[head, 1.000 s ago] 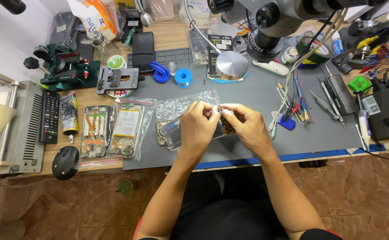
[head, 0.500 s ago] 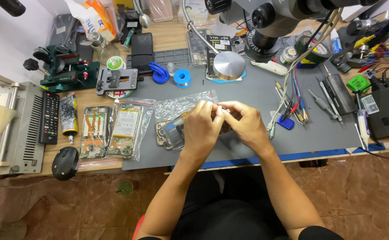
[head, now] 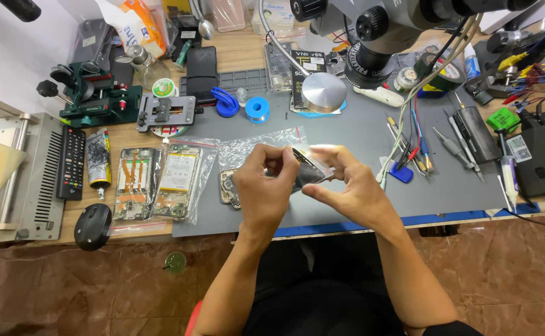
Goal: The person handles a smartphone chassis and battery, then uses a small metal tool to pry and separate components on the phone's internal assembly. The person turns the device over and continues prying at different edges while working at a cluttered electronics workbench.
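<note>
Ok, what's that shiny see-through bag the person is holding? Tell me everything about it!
The clear plastic bag looks thin, crinkly and glossy, with a red strip along its top edge. It sits above the grey work mat, partly lifted. The left hand and the right hand pinch it from both sides. A flat, dark, shiny part shows at its right end between the fingers; whether it is fully inside is hard to tell.
</note>
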